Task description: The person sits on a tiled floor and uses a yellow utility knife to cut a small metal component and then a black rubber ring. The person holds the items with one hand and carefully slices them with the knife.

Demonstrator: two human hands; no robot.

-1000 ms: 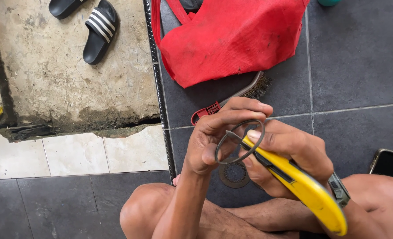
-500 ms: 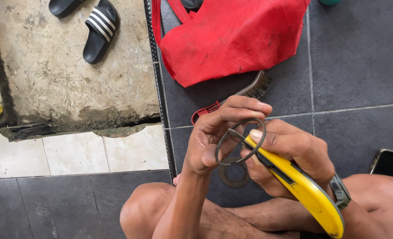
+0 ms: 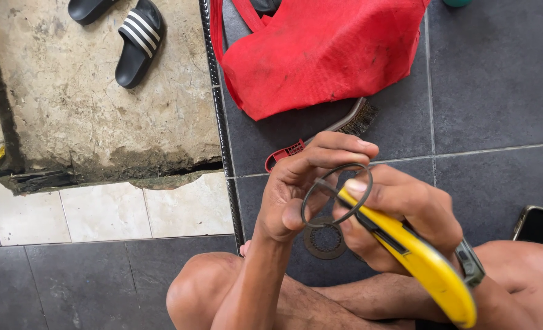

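Note:
My left hand (image 3: 296, 186) pinches a thin dark metal ring (image 3: 308, 198) between thumb and fingers, holding it upright above the floor. My right hand (image 3: 406, 220) grips a yellow utility knife (image 3: 430, 266), its front end pressed against the ring's inner edge. A toothed round plate (image 3: 325, 241) lies flat on the dark tile just below the ring. My bare knees frame the bottom of the view.
A red cloth bag (image 3: 320, 52) lies on the tiles ahead, with a red-handled wire brush (image 3: 351, 125) poking out beneath it. Black slide sandals (image 3: 138, 41) rest on a concrete slab (image 3: 88, 110) to the left. A phone (image 3: 540, 226) sits at the right edge.

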